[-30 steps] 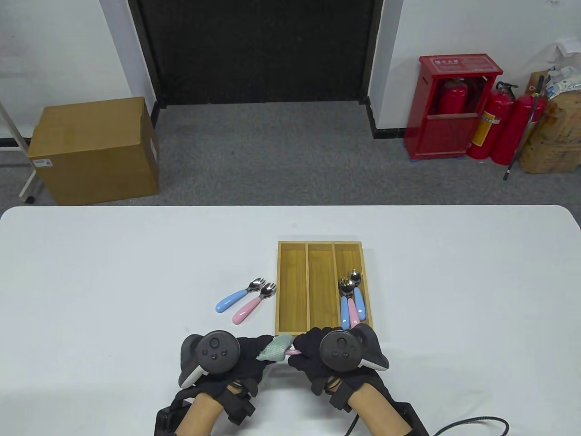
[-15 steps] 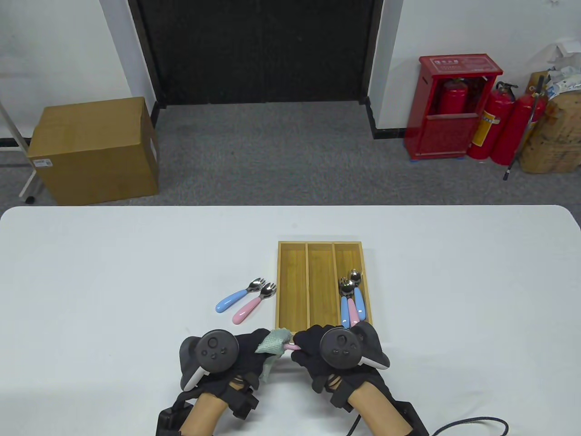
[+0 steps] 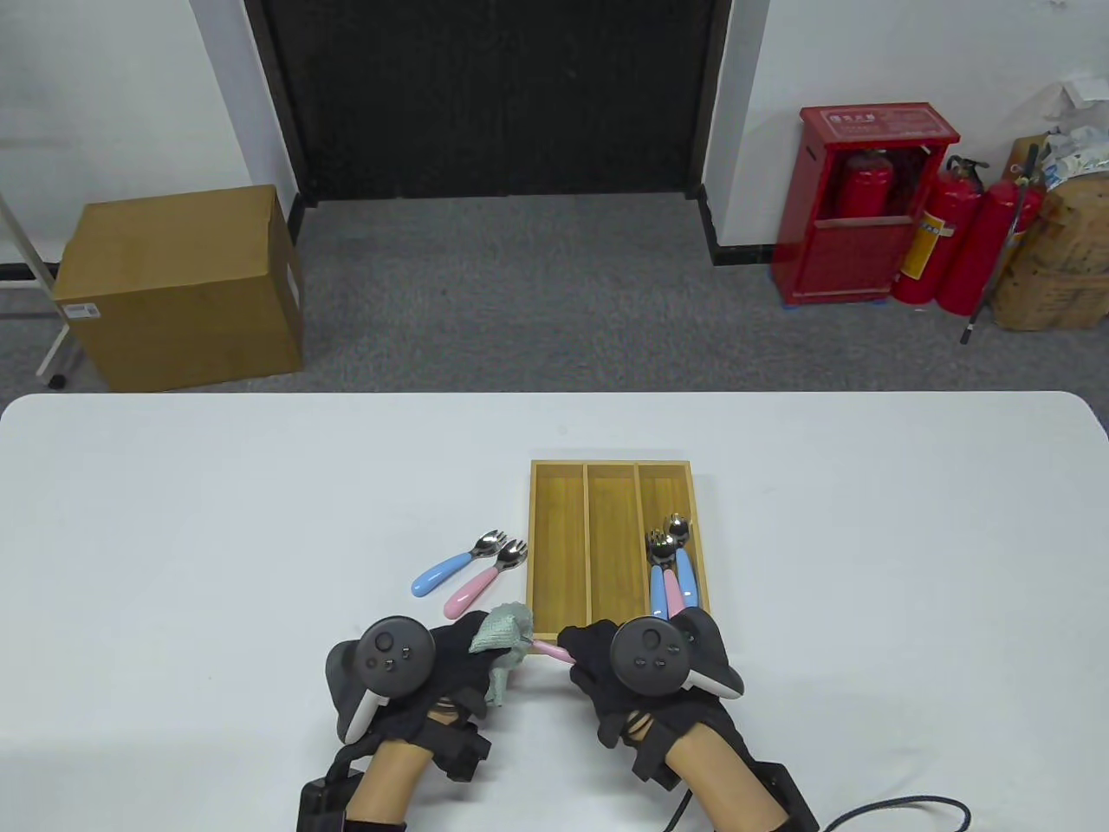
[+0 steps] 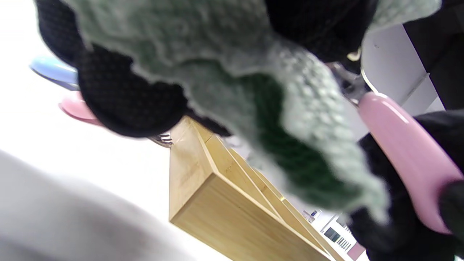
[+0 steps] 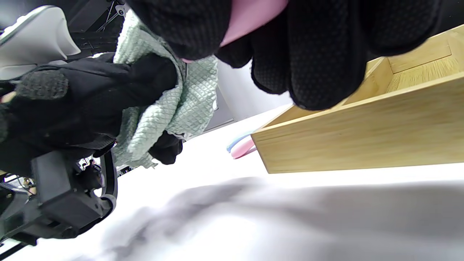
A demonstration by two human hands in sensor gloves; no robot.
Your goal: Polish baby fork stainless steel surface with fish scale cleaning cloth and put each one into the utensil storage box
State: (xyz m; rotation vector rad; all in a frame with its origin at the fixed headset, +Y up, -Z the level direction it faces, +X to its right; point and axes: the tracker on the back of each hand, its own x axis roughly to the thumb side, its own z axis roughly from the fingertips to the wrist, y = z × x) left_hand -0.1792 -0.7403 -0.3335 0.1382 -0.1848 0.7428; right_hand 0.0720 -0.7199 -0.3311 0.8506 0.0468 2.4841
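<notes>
Resting on the white table [image 3: 260,485], the wooden utensil storage box [image 3: 558,555] has three forks [image 3: 671,572] lying in its right compartment. My left hand [image 3: 433,667] has its fingers curled tight round the green cleaning cloth [image 3: 502,631] — bunched over the steel end of a pink-handled fork [image 4: 406,152]. My right hand [image 3: 624,676] grips that handle, fingers closed round it, just in front of the box. Two more forks — one blue [image 3: 459,563], one pink [image 3: 485,579] — lie left of the box.

Two forks [image 3: 472,571] lie on the table [image 3: 173,520] just left of the storage box [image 3: 614,472], three forks [image 3: 672,572] in its right compartment.
</notes>
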